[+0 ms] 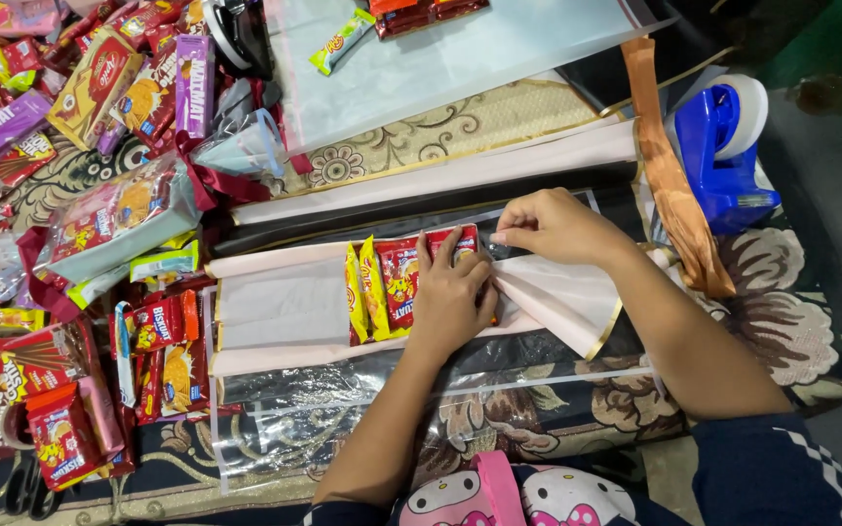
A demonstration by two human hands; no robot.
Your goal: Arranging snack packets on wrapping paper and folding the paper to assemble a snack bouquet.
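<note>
My left hand (450,297) lies flat with spread fingers on a row of red and yellow snack packets (387,282) that rest on pale pink wrapping paper (280,307). My right hand (553,224) is just to the right, fingers pinched on a strip at the top edge of the packets, where the pink paper folds into a gold-edged point (567,302). Clear plastic film (343,399) and a black sheet (411,209) lie under the pink paper.
A big heap of snack packets (99,107) and wrapped bundles with dark red ribbon (114,219) fills the left side. A blue tape dispenser (723,146) stands at the right beside an orange ribbon (669,175). Another clear sheet (460,58) lies at the top on the patterned carpet.
</note>
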